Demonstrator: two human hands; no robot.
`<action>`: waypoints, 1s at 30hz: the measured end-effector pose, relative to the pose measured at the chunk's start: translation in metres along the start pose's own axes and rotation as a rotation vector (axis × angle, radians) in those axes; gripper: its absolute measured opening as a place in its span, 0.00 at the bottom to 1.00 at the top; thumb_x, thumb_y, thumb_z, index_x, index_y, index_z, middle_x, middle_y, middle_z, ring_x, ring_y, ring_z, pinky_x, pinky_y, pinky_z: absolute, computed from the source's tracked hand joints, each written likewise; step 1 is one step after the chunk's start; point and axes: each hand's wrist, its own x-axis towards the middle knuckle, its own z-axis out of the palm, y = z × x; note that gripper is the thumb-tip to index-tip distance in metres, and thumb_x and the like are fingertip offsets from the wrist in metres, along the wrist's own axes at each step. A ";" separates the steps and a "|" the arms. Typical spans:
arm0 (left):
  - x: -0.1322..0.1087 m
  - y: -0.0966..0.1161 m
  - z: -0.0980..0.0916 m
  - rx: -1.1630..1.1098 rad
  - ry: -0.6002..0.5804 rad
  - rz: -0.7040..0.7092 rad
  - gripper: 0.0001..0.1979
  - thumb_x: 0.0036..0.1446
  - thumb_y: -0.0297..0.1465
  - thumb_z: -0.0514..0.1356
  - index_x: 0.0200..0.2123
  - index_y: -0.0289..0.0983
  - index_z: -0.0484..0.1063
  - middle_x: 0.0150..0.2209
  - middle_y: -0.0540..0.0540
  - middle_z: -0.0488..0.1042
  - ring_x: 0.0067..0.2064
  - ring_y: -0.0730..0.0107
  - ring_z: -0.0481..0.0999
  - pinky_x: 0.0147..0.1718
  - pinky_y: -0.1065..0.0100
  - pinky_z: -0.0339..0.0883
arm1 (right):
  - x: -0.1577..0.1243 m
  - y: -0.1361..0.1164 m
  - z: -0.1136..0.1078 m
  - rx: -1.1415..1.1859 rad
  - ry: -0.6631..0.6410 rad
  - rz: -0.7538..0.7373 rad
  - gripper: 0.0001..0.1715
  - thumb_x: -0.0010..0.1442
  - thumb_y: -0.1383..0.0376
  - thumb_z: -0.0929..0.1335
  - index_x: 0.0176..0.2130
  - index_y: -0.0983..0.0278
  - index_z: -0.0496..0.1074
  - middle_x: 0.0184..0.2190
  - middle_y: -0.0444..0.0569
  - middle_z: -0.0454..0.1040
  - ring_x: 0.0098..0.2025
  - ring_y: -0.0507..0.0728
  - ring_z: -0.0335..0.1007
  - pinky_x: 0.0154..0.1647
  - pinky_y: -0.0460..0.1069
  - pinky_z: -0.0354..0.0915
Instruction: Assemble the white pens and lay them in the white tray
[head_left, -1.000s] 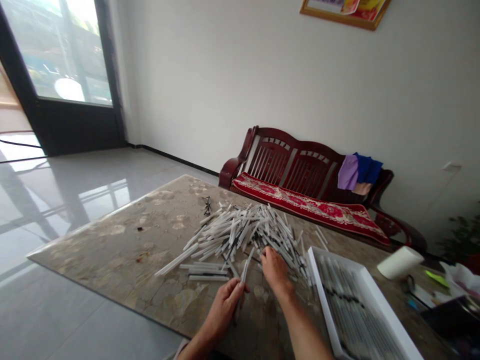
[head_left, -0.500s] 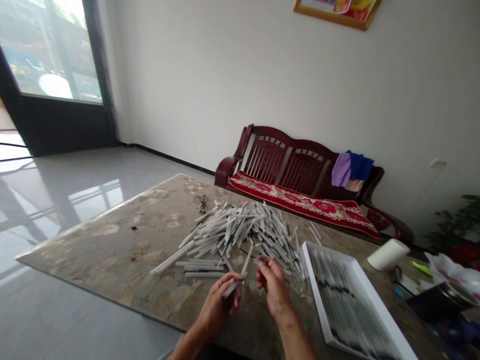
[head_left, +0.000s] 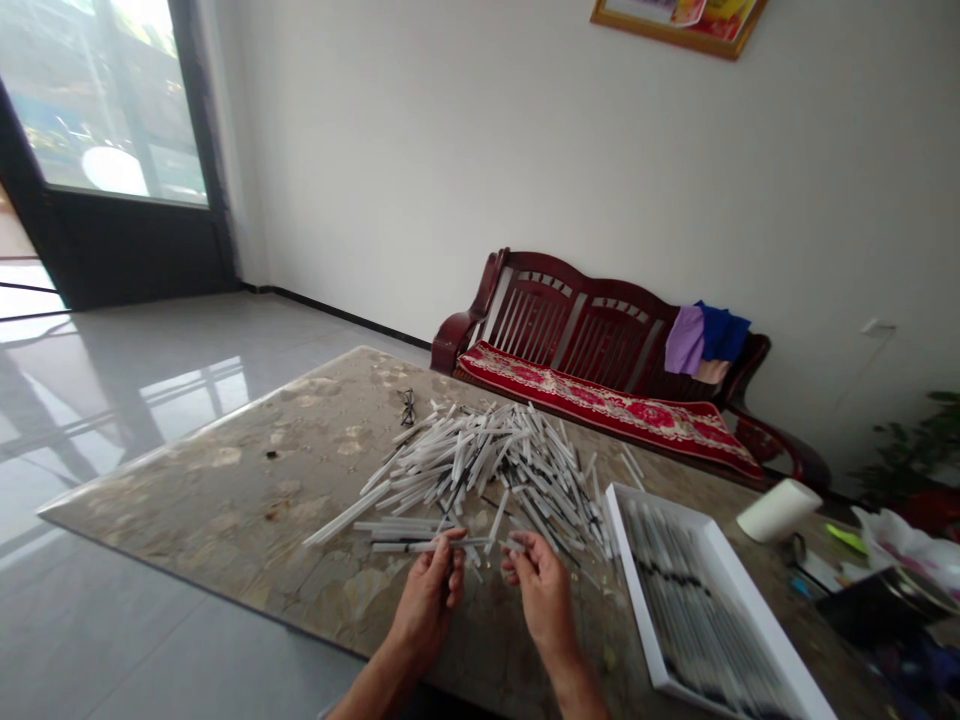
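My left hand [head_left: 429, 592] is closed round a thin pale stick [head_left: 471, 542], which points right toward my other hand. A short whitish, translucent piece [head_left: 513, 546] is pinched between the fingertips of my right hand [head_left: 538, 580]. The tips of the stick and the piece are close together; whether they touch I cannot tell. Just beyond both hands spreads a heap of slim white and clear tubes [head_left: 480, 450], some with dark parts. A single white tube [head_left: 496, 520] lies on the table between the heap and my hands.
A white open box [head_left: 651, 655] with rows of slim clear sticks stands at right on the patterned table [head_left: 217, 500]. Beyond it are a white roll [head_left: 778, 510] and a dark cup [head_left: 885, 600]. Eyeglasses [head_left: 407, 407] lie behind the heap. A wooden bench [head_left: 570, 320] stands behind the table.
My left hand has turned and moved slightly left, so its stick now lies nearly level. My right hand has lowered a little, still pinching the small piece.
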 end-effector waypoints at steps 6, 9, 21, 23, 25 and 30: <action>0.001 0.000 -0.001 0.057 -0.005 -0.026 0.28 0.41 0.50 0.70 0.38 0.34 0.77 0.20 0.55 0.67 0.20 0.80 0.62 0.18 0.77 0.56 | -0.002 -0.001 -0.002 -0.120 -0.088 -0.145 0.10 0.59 0.59 0.68 0.38 0.61 0.75 0.33 0.48 0.79 0.35 0.57 0.76 0.37 0.48 0.70; 0.001 0.001 -0.001 0.018 0.011 -0.062 0.23 0.43 0.46 0.71 0.37 0.35 0.78 0.21 0.52 0.72 0.22 0.77 0.68 0.21 0.76 0.63 | -0.001 0.001 -0.005 -0.198 -0.098 -0.205 0.07 0.59 0.62 0.67 0.37 0.61 0.75 0.32 0.46 0.78 0.35 0.56 0.75 0.37 0.46 0.69; 0.002 0.002 0.002 0.022 0.032 -0.092 0.13 0.48 0.37 0.71 0.35 0.35 0.78 0.24 0.49 0.77 0.28 0.73 0.77 0.28 0.77 0.70 | -0.009 0.001 -0.010 -0.302 -0.053 -0.311 0.07 0.61 0.63 0.67 0.38 0.59 0.76 0.32 0.46 0.80 0.35 0.56 0.76 0.38 0.45 0.69; 0.002 0.002 0.002 0.067 0.025 -0.086 0.17 0.45 0.40 0.72 0.35 0.35 0.79 0.24 0.49 0.78 0.26 0.73 0.76 0.27 0.75 0.70 | -0.011 0.000 -0.010 -0.321 -0.078 -0.322 0.08 0.61 0.64 0.66 0.38 0.59 0.76 0.32 0.46 0.80 0.35 0.56 0.77 0.38 0.45 0.69; 0.001 0.001 0.002 0.110 0.023 -0.074 0.21 0.41 0.43 0.73 0.34 0.34 0.79 0.24 0.48 0.78 0.25 0.72 0.75 0.26 0.74 0.69 | -0.012 0.000 -0.009 -0.341 -0.093 -0.332 0.09 0.61 0.64 0.66 0.38 0.58 0.76 0.32 0.46 0.80 0.35 0.56 0.77 0.38 0.45 0.69; 0.000 0.003 0.006 0.131 -0.001 -0.043 0.27 0.33 0.48 0.74 0.31 0.32 0.79 0.21 0.48 0.77 0.23 0.72 0.73 0.24 0.73 0.66 | -0.014 -0.001 -0.008 -0.329 -0.070 -0.308 0.06 0.59 0.62 0.69 0.37 0.58 0.77 0.30 0.46 0.80 0.33 0.56 0.78 0.36 0.45 0.70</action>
